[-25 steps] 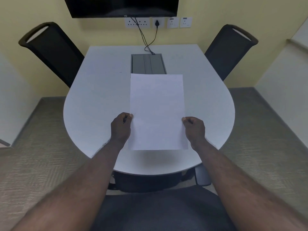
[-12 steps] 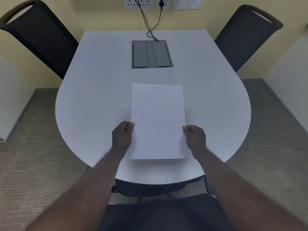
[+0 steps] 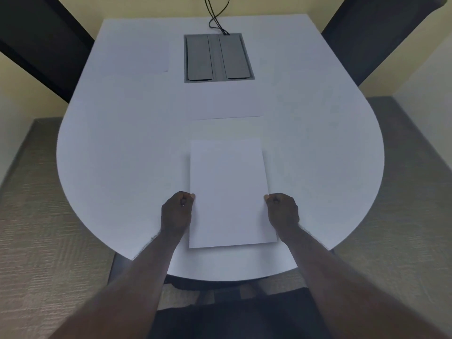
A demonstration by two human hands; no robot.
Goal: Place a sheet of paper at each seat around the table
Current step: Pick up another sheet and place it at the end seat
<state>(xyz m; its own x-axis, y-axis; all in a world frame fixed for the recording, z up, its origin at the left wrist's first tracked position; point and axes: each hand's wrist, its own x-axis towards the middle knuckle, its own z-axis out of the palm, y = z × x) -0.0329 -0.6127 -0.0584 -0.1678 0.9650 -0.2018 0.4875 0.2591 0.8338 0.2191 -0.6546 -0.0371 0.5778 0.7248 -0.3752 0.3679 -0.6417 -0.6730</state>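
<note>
No brand, label or writing can be read anywhere; the sheet of paper (image 3: 230, 194) is blank, plain white, rectangular and in portrait position, with crisp straight edges and no fold or crease to be seen. It lies over the near, rounded end of the white table (image 3: 110, 155), its near edge just short of the table's rim, and casts a thin shadow along that edge. The left hand (image 3: 176, 212) pinches its left edge and the right hand (image 3: 282, 211) its right edge, each with fingers curled in and thumb tip pressed on top of the paper. Farther along the table a grey cable hatch (image 3: 218, 58) with two flaps is set into the top, and black cables (image 3: 217, 14) run into it from the yellow wall (image 3: 151, 7). Dark chairs stand at the far left (image 3: 41, 42) and far right (image 3: 374, 37); another dark seat (image 3: 232, 314) is below the arms, and the floor (image 3: 49, 228) is a grey-beige textured carpet
</note>
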